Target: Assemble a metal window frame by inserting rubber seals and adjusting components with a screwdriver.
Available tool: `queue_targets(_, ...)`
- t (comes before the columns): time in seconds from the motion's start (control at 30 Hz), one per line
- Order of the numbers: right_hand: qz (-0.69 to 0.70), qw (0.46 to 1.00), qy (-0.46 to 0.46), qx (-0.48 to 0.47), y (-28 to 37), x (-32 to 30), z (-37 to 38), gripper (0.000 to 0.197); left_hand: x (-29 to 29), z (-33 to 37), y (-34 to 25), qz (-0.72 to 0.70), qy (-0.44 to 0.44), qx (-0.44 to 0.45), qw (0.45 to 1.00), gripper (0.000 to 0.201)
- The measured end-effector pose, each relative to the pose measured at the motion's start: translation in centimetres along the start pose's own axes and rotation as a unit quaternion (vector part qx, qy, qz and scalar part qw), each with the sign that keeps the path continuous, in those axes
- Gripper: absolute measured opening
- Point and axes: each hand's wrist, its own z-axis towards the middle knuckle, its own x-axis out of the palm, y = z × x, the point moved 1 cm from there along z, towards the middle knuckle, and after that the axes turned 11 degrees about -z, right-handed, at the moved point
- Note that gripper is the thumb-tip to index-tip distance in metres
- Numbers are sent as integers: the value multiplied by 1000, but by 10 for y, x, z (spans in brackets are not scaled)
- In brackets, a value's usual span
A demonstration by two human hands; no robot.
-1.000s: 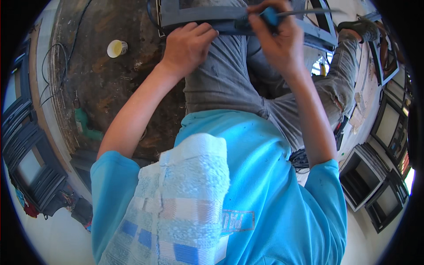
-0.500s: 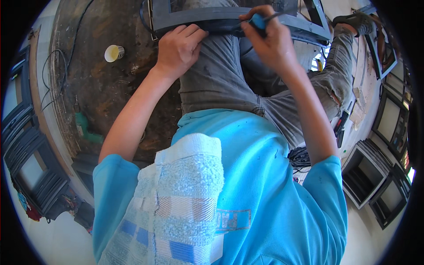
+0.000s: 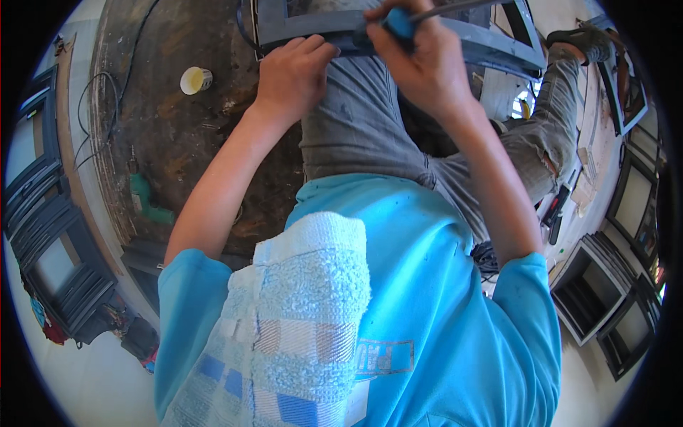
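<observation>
A dark grey rectangular frame (image 3: 487, 48) lies across the top of the view, over my thigh. My left hand (image 3: 293, 80) is closed on its near edge, fingers curled over the rail and the thumb side facing right. My right hand (image 3: 425, 67) grips a tool by its blue handle (image 3: 400, 24). A long, dark, straight shaft runs from the handle to the upper right, above the frame. The far end of this shaft is out of view, so I cannot tell what kind of tool it is.
On the stained brown board to the left are a yellowish cup (image 3: 196, 80), a green power tool (image 3: 148, 201) and a thin dark cable (image 3: 117, 89). Stacked dark frames stand at the left (image 3: 60, 263) and right (image 3: 589, 285). A black-and-red tool (image 3: 556, 213) lies beside my right leg.
My right hand has shifted up and left along the frame with the blue-handled tool, whose shaft now tilts less. My left hand keeps its hold. The whole view has shifted slightly.
</observation>
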Motion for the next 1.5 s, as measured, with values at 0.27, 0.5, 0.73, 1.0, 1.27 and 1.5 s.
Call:
queue_targets(0.27,11,1000,11,10,-3,12,-13,24,2,0,4,12,-9,-2,1000,16)
queue_targets(0.5,-12,992,103,74,2,23,-13,26,5,-3,5,-12,-32,7,999,17)
queue_targets(0.73,-30,999,-11,-24,2,7,-6,24,2,-4,3,-26,-33,2,999,27)
queue_targets(1.0,-39,985,159,60,15,-9,6,21,-12,-16,3,30,-24,-2,999,26)
queue_targets(1.27,-9,997,64,48,-10,25,-13,24,-6,-6,4,38,-23,0,999,17)
queue_targets(1.5,60,987,-101,-111,12,17,7,26,-9,-7,1,35,-19,-16,999,22)
